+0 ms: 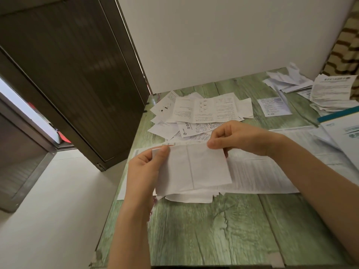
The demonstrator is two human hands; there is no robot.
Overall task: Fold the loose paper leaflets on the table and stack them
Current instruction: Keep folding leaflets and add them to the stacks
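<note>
Leaflet [196, 167], mid-fold: left hand [147, 166] pinched its 9 o'clock edge, right hand [237, 136] its 1 o'clock corner; the crease, judged, needed pressing next.

Head camera looks down, close over the table [213, 230].

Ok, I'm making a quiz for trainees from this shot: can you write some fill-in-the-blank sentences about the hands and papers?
1. The left hand and right hand grip one leaflet, coloured ____.
2. The table has wood grain tinted ____.
3. The dark door stands on the ____ side of the table.
Missing words: white; green; left.
</note>
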